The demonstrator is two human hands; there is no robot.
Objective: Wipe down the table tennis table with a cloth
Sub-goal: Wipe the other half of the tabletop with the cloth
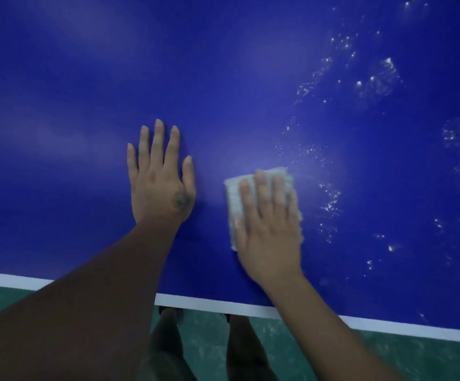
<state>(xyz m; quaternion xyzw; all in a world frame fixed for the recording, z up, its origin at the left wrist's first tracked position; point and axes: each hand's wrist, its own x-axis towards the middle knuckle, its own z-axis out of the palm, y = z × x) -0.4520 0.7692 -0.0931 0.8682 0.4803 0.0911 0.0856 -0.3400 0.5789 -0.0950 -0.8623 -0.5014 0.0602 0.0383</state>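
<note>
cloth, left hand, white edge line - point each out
cloth point(233, 202), head view, uncovered left strip
left hand point(160, 185), head view, back of the hand
white edge line point(209, 303), head view, stretch near the frame's middle

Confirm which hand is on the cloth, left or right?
The right hand: its straight fingers press the folded white cloth onto the blue table tennis table. The left hand lies flat on the table itself.

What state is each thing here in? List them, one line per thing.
left hand: flat on the table, fingers straight, holding nothing.
right hand: flat, fingers straight, pressing the cloth down.
cloth: flat pad on the table, mostly covered by the right hand.
table: blue top, smooth at left, spotted at right.
white specks: scattered right of the cloth, not yet wiped.
</note>
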